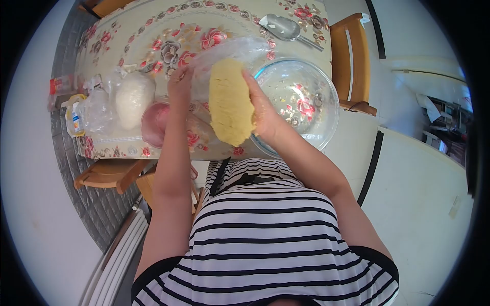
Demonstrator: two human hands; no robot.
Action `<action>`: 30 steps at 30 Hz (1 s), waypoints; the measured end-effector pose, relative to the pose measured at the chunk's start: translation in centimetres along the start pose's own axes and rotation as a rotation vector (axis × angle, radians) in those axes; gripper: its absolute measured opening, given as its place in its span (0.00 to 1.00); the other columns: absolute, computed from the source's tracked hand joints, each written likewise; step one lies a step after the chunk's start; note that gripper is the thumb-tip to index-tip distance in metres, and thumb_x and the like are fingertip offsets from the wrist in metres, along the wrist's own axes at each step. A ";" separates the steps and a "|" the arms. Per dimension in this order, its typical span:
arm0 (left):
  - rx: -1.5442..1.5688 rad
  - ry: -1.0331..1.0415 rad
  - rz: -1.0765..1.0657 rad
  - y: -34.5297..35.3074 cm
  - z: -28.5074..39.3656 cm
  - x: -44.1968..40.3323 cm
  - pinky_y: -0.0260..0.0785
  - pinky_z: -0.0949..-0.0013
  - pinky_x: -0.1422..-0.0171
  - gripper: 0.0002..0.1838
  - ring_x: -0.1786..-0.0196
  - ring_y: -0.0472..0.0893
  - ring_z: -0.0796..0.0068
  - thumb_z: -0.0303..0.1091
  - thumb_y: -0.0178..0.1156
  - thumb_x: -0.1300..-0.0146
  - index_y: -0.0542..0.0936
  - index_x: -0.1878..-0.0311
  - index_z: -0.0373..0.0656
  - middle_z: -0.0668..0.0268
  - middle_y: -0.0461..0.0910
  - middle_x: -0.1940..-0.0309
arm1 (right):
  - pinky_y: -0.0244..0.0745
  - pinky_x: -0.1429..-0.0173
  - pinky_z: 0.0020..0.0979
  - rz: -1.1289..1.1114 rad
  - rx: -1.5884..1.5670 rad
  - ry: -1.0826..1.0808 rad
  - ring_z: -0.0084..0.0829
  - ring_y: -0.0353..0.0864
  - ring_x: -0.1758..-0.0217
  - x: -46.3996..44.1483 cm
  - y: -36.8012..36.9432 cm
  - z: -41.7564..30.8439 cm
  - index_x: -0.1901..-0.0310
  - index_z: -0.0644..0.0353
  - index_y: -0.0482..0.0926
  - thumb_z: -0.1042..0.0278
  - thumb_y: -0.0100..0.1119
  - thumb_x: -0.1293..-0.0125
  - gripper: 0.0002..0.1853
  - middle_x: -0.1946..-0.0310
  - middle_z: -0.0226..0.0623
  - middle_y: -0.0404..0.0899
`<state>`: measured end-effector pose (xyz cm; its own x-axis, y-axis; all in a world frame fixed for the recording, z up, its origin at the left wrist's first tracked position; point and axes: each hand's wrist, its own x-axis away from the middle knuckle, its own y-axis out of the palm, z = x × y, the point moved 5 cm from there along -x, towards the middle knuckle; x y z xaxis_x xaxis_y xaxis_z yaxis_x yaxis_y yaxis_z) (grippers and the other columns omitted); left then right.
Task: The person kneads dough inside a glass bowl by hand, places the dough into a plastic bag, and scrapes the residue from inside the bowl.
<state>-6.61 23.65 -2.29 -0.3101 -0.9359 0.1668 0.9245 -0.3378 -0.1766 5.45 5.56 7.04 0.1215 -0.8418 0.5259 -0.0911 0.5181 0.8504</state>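
- While my right hand [263, 112] grasps the yellow dough log [230, 99] along its right flank, I read it as held up, above the middle of the near edge of the table [117, 51].
- My left hand [181, 79] is at the left end of a clear plastic bag [245, 48]; on my feed I can't tell whether its grip pinches the film or merely touches it.
- That bag spreads beyond the log, toward the table's far edge.
- I judge the step in hand to be bagging or unbagging the dough; one view won't settle which for me.
- If it is bagging, the next move calls for my left grip to spread the bag's mouth while my right supports the log, which looks soft enough to dent.
- Toward the right edge I see a glass bowl [293, 71], and a silvery scoop [286, 30] near the far right corner.
- Toward the left edge sit a pink bowl [154, 123] and bagged white dough [135, 99].
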 end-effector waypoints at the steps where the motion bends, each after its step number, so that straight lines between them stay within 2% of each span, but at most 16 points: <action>1: 0.156 -0.129 -0.057 -0.2 1.4 0.6 0.62 0.79 0.69 0.12 0.76 0.70 0.88 0.37 0.65 0.31 0.86 0.50 0.40 0.77 0.76 0.75 | 0.82 0.43 0.50 -0.020 -0.019 0.029 0.42 0.85 0.48 -1.1 0.3 0.5 0.37 0.51 0.76 0.35 0.53 0.29 0.31 0.47 0.39 0.83; 2: 0.158 -0.130 -0.054 -0.6 2.5 0.8 0.62 0.79 0.69 0.12 0.76 0.70 0.88 0.37 0.65 0.31 0.86 0.50 0.40 0.77 0.76 0.75 | 0.81 0.42 0.49 -0.037 -0.004 0.015 0.41 0.84 0.46 -2.0 0.6 0.7 0.35 0.52 0.74 0.35 0.52 0.28 0.31 0.45 0.39 0.82; 4: 0.182 -0.192 -0.151 -1.0 3.9 1.0 0.54 0.83 0.73 0.13 0.77 0.64 0.93 0.39 0.63 0.28 0.85 0.49 0.41 0.80 0.73 0.75 | 0.81 0.41 0.48 0.009 0.035 -0.011 0.40 0.84 0.45 -3.9 0.5 0.9 0.35 0.52 0.74 0.36 0.51 0.27 0.31 0.45 0.39 0.82; 5: 0.185 -0.194 -0.149 -1.6 4.7 0.9 0.54 0.83 0.73 0.13 0.77 0.64 0.93 0.39 0.63 0.28 0.85 0.49 0.41 0.80 0.73 0.75 | 0.81 0.41 0.46 0.054 0.072 -0.038 0.39 0.84 0.44 -4.6 0.3 0.7 0.34 0.53 0.73 0.36 0.50 0.27 0.31 0.44 0.38 0.81; 7: 0.167 -0.236 -0.287 -2.2 5.8 0.8 0.56 0.83 0.72 0.14 0.77 0.64 0.93 0.41 0.62 0.28 0.85 0.49 0.41 0.81 0.74 0.75 | 0.81 0.40 0.46 0.072 0.118 -0.040 0.38 0.84 0.43 -5.7 0.5 0.3 0.34 0.53 0.73 0.37 0.50 0.26 0.31 0.43 0.39 0.81; 11: 0.365 -0.387 -0.202 -2.3 6.5 0.5 0.56 0.83 0.73 0.13 0.77 0.65 0.93 0.42 0.60 0.26 0.85 0.50 0.44 0.83 0.72 0.77 | 0.80 0.38 0.49 0.122 0.215 -0.079 0.40 0.83 0.41 -8.5 -0.2 -1.8 0.34 0.55 0.72 0.37 0.50 0.26 0.32 0.40 0.39 0.80; 13: 0.284 -0.322 -0.456 -2.6 6.5 0.0 0.59 0.82 0.71 0.12 0.74 0.68 0.91 0.40 0.59 0.26 0.85 0.51 0.45 0.81 0.74 0.75 | 0.79 0.38 0.51 0.118 0.207 -0.055 0.41 0.82 0.41 -9.7 -0.6 -3.0 0.33 0.55 0.72 0.37 0.51 0.27 0.33 0.40 0.40 0.80; 17: 0.043 -0.394 -0.552 -2.7 6.9 0.1 0.62 0.81 0.68 0.11 0.68 0.72 0.88 0.38 0.60 0.27 0.84 0.48 0.45 0.77 0.77 0.70 | 0.77 0.35 0.55 0.184 0.229 -0.094 0.45 0.81 0.39 -12.2 -1.9 -5.6 0.33 0.57 0.69 0.36 0.51 0.28 0.35 0.38 0.44 0.78; 19: 0.149 -0.302 -0.391 -1.4 7.8 1.7 0.64 0.79 0.66 0.13 0.66 0.72 0.87 0.36 0.63 0.30 0.82 0.45 0.45 0.74 0.78 0.63 | 0.77 0.35 0.55 0.214 0.242 -0.102 0.45 0.81 0.38 -12.9 -1.7 -6.6 0.32 0.57 0.68 0.36 0.51 0.28 0.35 0.38 0.44 0.78; 20: 0.149 -0.305 -0.391 -0.6 7.7 2.7 0.64 0.79 0.66 0.13 0.66 0.72 0.87 0.36 0.63 0.30 0.82 0.45 0.45 0.74 0.78 0.63 | 0.76 0.35 0.55 0.244 0.256 -0.112 0.45 0.81 0.38 -13.2 -1.5 -7.0 0.32 0.57 0.68 0.36 0.52 0.28 0.35 0.38 0.44 0.78; 22: -0.016 -0.123 -0.107 -0.5 7.8 4.4 0.69 0.78 0.61 0.16 0.63 0.74 0.86 0.34 0.64 0.32 0.80 0.43 0.43 0.73 0.77 0.59 | 0.77 0.35 0.53 0.261 0.283 -0.160 0.44 0.81 0.38 -13.8 -0.7 -7.5 0.33 0.56 0.69 0.36 0.52 0.28 0.34 0.39 0.43 0.78; 23: -0.018 -0.125 -0.107 0.2 7.3 5.4 0.69 0.78 0.61 0.16 0.63 0.74 0.86 0.34 0.64 0.32 0.80 0.43 0.43 0.73 0.77 0.59 | 0.77 0.34 0.52 0.275 0.311 -0.210 0.44 0.81 0.38 -14.1 -0.5 -7.8 0.33 0.54 0.70 0.36 0.52 0.28 0.33 0.39 0.42 0.79; 25: 0.224 -0.164 -0.129 1.5 5.7 7.3 0.71 0.77 0.48 0.21 0.56 0.77 0.84 0.31 0.62 0.30 0.75 0.35 0.45 0.73 0.80 0.55 | 0.76 0.34 0.51 0.301 0.306 -0.233 0.44 0.80 0.38 -15.4 -0.7 -8.1 0.32 0.54 0.70 0.36 0.53 0.28 0.34 0.39 0.41 0.78; 27: -0.036 0.032 -0.297 2.6 5.8 8.7 0.70 0.74 0.39 0.27 0.45 0.78 0.79 0.28 0.63 0.33 0.71 0.31 0.43 0.68 0.80 0.45 | 0.76 0.34 0.51 0.327 0.302 -0.257 0.43 0.80 0.37 -16.1 -0.4 -8.1 0.32 0.53 0.69 0.37 0.54 0.29 0.34 0.39 0.41 0.78; 28: -0.037 0.032 -0.295 1.9 6.1 9.0 0.70 0.74 0.39 0.27 0.45 0.78 0.79 0.28 0.63 0.33 0.71 0.31 0.43 0.68 0.80 0.45 | 0.76 0.34 0.51 0.335 0.315 -0.259 0.43 0.80 0.37 -16.1 -0.1 -8.0 0.32 0.53 0.69 0.37 0.55 0.29 0.34 0.39 0.41 0.78; 30: -0.602 0.547 -0.837 2.6 10.0 10.4 0.73 0.66 0.41 0.18 0.43 0.82 0.66 0.34 0.62 0.32 0.78 0.41 0.40 0.60 0.81 0.42 | 0.76 0.34 0.51 0.345 0.325 -0.262 0.42 0.80 0.37 -16.1 0.1 -7.7 0.31 0.52 0.69 0.37 0.56 0.29 0.34 0.39 0.40 0.78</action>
<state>-5.17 14.03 8.70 -0.9631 -0.2670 0.0346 0.1771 -0.7250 -0.6656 11.12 20.37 -1.23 -0.2159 -0.6621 0.7177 -0.3879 0.7327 0.5593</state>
